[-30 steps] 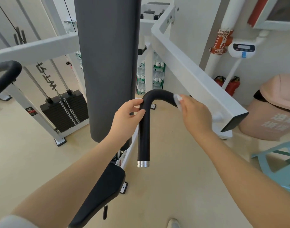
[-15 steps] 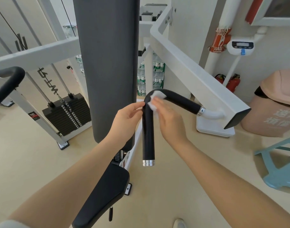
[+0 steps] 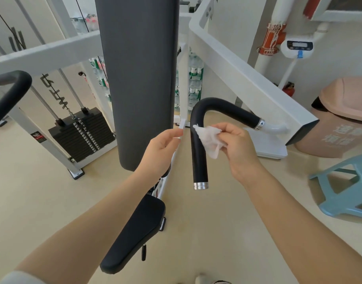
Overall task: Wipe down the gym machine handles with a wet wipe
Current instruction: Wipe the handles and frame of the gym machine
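A black bent handle [image 3: 198, 156] with a silver end cap hangs from the white machine arm [image 3: 247, 83] at centre. My right hand [image 3: 239, 148] pinches a crumpled white wet wipe [image 3: 208, 138], which lies against the handle's vertical part just below the bend. My left hand [image 3: 159, 154] hovers a little left of the handle with fingers loosely extended, touching nothing. A second black handle [image 3: 9, 95] shows at the far left.
A tall dark back pad [image 3: 139, 78] stands directly behind my left hand, the black seat [image 3: 139, 232] below it. A weight stack [image 3: 81, 132] sits at left. At right are a pink bin [image 3: 340, 117] and a blue plastic stool [image 3: 348, 187].
My right hand slid the wipe from the far side of the bend, over it and down onto the vertical part. My left hand let go of the handle and drew back left.
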{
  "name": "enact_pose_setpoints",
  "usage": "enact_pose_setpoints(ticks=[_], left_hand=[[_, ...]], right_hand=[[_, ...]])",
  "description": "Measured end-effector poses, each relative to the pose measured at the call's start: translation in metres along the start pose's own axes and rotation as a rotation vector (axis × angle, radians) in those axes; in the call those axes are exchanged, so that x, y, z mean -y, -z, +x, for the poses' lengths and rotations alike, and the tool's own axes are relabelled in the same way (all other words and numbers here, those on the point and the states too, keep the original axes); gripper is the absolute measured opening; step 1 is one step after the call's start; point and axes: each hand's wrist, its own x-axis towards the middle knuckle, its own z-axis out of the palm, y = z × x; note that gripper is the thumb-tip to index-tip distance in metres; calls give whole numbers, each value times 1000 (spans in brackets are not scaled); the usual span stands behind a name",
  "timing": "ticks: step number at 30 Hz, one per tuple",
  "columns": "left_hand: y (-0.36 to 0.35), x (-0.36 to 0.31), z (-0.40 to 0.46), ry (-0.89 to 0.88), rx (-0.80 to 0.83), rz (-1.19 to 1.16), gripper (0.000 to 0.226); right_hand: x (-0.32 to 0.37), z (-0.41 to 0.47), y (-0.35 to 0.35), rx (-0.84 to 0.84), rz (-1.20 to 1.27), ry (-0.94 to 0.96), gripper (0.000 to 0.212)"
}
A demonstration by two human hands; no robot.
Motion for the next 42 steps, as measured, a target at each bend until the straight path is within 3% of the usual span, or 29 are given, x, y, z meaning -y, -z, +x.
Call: enact_pose_setpoints(ticks=[7,12,17,23,27,28,31,32,36,42], left_hand=[[22,2,-13,-43,-5,-195,22],[75,22,-22,-8,-165,-48,13],[159,47,-36,26,-218,4,14],[298,97,-54,90,-233,163,10],[384,120,-61,123,-217,99,13],[401,123,-61,125,-217,53,15],[443,130,-61,117,-216,-53,12],[454,132,-59,104,-208,-84,10],[485,143,-42,90,-167,-198,10],[535,147,10,40,-51,-141,22]], right_hand=[[14,-8,-45,326,163,-206,26],[7,-11,-98,376,118,-317,37],[-3,-15,-177,457,-108,-152,16],[-11,-45,-315,262,-266,142,14],[-2,-78,-401,644,-279,248,15],[-2,-83,-419,647,-249,242,20],[-2,-82,-468,386,-205,197,10],[-3,-79,-481,353,-218,162,16],[-6,-68,-518,436,-222,30,18],[9,-18,-567,202,-58,73,7]])
